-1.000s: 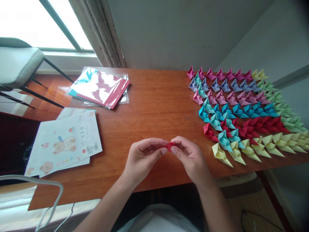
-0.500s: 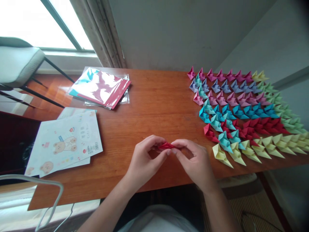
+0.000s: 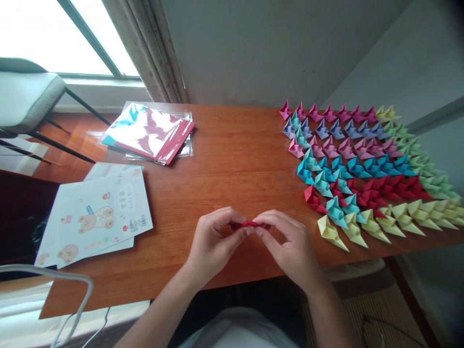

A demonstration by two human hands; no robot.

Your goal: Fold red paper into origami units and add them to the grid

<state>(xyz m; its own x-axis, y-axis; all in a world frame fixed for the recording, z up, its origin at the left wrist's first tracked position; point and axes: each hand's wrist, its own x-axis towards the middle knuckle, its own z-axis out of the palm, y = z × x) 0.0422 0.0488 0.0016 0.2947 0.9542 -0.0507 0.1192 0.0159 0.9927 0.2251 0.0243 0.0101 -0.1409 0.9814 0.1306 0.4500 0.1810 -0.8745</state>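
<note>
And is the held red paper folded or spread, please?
Folded: the red paper is a narrow bundle between left hand and right hand.

The left hand [image 3: 212,244] and right hand [image 3: 290,244] hid much of the red paper [image 3: 250,224], its folds too small to tell. The view's left edge cut off the chair [image 3: 31,96]. Lettering [image 3: 122,199] on the bear-printed sheet [image 3: 78,203] was blurred.

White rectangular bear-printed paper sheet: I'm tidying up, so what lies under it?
Beneath the bear-printed sheet, a white paper edge shows at lower right and a pale paper edge at top, on the brown wooden table. The rest is covered.
</note>
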